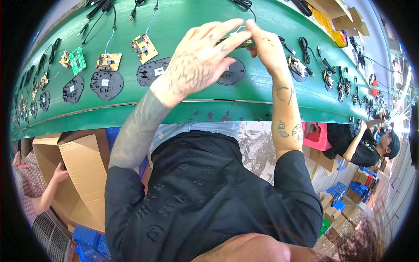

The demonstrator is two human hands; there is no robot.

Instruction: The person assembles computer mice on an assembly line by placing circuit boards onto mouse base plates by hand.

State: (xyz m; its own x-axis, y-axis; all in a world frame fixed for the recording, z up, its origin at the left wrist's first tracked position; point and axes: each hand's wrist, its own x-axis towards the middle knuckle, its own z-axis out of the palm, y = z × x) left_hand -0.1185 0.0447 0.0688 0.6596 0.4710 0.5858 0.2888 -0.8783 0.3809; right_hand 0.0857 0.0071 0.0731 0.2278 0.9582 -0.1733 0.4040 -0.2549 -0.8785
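The green worktop (209, 94) curves across the upper half of the view and carries parts in a row, so each piece lies flat and apart from its neighbour.

At 9 o'clock, a large open cardboard carton (83, 174) stands below the worktop edge, with another person's hand (60, 176) on its flap.

Your left hand (198, 61) and right hand (266, 46) meet at 12 o'clock, raised over the worktop. Both are closed in a narrow pinch on a small circuit board (244, 42), one at each end, which steadies it between the fingertips. The fingers hide most of it.

Directly below your hands, a black round housing (232, 72) lies flat on the worktop.

At 10 o'clock, further black housings (106, 84) sit just beside orange circuit boards (108, 61) with wires running to the far edge.

At 2 o'clock, black cables (305, 50) lie coiled.
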